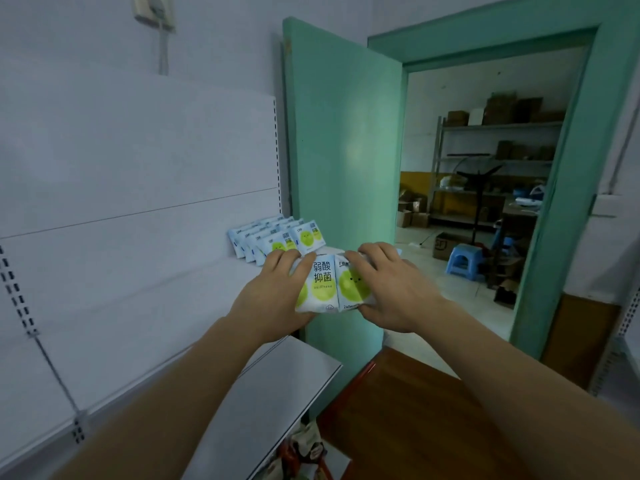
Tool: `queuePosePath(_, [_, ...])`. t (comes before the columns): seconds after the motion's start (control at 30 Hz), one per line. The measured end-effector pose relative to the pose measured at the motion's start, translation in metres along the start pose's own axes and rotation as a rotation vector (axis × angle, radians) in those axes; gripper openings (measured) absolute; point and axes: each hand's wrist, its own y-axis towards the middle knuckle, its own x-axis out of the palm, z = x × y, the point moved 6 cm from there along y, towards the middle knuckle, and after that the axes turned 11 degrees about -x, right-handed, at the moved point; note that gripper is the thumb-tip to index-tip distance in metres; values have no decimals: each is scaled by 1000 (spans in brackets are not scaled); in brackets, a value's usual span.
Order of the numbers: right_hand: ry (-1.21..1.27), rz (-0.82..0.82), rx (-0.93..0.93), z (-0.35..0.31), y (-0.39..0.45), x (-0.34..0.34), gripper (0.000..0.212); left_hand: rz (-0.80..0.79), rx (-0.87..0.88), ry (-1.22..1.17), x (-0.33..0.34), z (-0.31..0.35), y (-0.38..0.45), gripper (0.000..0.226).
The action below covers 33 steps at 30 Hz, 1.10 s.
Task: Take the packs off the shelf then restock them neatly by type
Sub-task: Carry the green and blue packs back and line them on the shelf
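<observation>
Two white packs with green circles are held side by side in front of me, just off the right end of the white shelf. My left hand grips the left pack and my right hand grips the right pack, fingers curled over their tops. Behind them, several matching packs stand in neat rows at the shelf's far right end.
A lower white shelf board juts out below my arms. A teal door stands open right behind the packs. A brown wooden surface lies at lower right. Coloured packages sit low on the floor.
</observation>
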Motion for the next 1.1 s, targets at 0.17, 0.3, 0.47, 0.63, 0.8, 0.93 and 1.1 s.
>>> queuePosePath(0.17, [34, 14, -36, 41, 39, 47, 89, -10, -40, 20, 42, -15, 42, 94])
queuePosePath(0.3, [49, 29, -85, 66, 88, 91, 88, -43, -122, 70, 84, -42, 77, 96])
queuePosePath(0.47, [68, 18, -151, 103, 158, 137, 85, -11, -197, 151, 132, -80, 129, 93])
queuePosePath(0.63, [109, 52, -220, 138, 216, 175, 81, 66, -264, 276, 164, -106, 171, 91])
queuePosePath(0.8, [155, 60, -335, 151, 257, 212, 82, 0, -327, 317, 192, -122, 187, 89])
queuePosePath(0.93, [188, 58, -429, 158, 283, 238, 83, -32, -402, 342, 206, -132, 192, 89])
queuePosePath(1.1, [242, 63, -525, 170, 301, 270, 90, -34, -494, 440, 221, -126, 197, 93])
